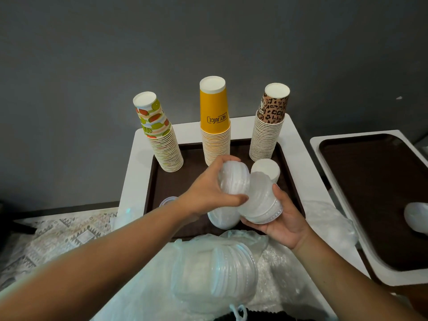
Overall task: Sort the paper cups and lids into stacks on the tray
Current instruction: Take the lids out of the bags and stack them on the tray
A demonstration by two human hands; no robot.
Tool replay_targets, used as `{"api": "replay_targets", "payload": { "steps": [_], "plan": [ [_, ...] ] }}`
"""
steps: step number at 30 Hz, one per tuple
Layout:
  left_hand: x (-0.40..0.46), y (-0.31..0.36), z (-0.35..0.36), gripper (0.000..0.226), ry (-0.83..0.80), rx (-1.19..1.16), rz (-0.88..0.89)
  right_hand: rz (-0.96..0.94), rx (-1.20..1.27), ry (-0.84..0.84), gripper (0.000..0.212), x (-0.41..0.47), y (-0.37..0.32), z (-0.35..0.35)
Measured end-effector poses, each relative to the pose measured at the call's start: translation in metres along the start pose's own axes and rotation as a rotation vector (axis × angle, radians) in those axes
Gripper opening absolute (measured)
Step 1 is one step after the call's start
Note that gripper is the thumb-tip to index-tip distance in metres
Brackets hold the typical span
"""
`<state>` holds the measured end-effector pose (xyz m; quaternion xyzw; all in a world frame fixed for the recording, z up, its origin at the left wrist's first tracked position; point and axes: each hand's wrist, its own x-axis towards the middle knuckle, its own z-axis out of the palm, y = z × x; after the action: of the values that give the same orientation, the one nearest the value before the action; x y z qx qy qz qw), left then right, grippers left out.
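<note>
- Bagged lids [215, 274]: a long run of clear plastic lids in a thin plastic bag, lying on its side on bubble wrap at the near edge of the desk [298, 144]. It sits nearest the viewer, below both hands, its long axis roughly left to right.
- Right hand [283, 218]: palm up, its grip closed under and around the lower right end of a held lid stack [259, 200].
- Left hand [208, 191]: reaching in from the left, its grip clamped over the upper left end of the same stack, thumb below and fingers [222, 159] above.
- Held lid stack: tilted, its long axis running from upper left down to lower right and bent at the middle where the two hands meet. It hangs above the near half of the tray [166, 181]. Both hands are on it, neither nearer than the other.
- Standing lid pile [223, 218]: on the tray directly beneath the held stack, probably where that stack is meant to go; whether the two touch cannot be told.
- Single lid [168, 201]: flat at the tray's near left corner.
- White cup [266, 169]: inverted, just behind the held stack.
- Cup stacks, far row, all inverted: fruit-print stack [159, 135] leaning left, yellow stack [215, 126], leopard-print stack [268, 128].
- Room: bare tray shows between the fruit-print stack and the lids.
- Second tray [370, 193]: on a separate surface at right, with a pale object [416, 216] at its edge.
</note>
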<state>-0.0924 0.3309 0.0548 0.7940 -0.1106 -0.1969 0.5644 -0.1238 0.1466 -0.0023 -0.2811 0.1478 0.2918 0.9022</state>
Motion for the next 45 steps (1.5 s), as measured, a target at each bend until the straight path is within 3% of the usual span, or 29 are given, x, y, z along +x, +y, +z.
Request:
{"api": "replay_targets", "payload": {
  "steps": [12, 18, 23, 27, 30, 36, 45],
  "plan": [
    [0.003, -0.014, 0.02, 0.08, -0.129, 0.213, 0.074, 0.011, -0.066, -0.01, 0.108, -0.005, 0.002, -0.001],
    [0.005, -0.017, 0.029, 0.08, -0.09, 0.255, 0.102, 0.026, -0.058, 0.029, 0.102, -0.007, 0.005, -0.004],
    [0.008, -0.016, 0.027, 0.079, -0.09, 0.142, 0.054, -0.014, -0.035, 0.02, 0.105, -0.007, 0.005, -0.006],
    [0.017, -0.019, 0.012, 0.076, 0.034, 0.019, -0.042, -0.055, 0.009, 0.056, 0.111, -0.006, 0.001, -0.013],
    [0.027, -0.035, 0.003, 0.08, 0.079, 0.399, -0.079, -0.086, 0.034, 0.063, 0.117, -0.007, -0.004, -0.018],
    [0.027, -0.071, 0.026, 0.097, -0.095, 0.871, -0.189, -0.141, 0.064, 0.041, 0.104, -0.01, -0.01, -0.022],
    [0.027, -0.081, 0.046, 0.109, -0.129, 0.993, -0.246, -0.131, 0.076, 0.058, 0.102, -0.014, -0.008, -0.027]
  ]
}}
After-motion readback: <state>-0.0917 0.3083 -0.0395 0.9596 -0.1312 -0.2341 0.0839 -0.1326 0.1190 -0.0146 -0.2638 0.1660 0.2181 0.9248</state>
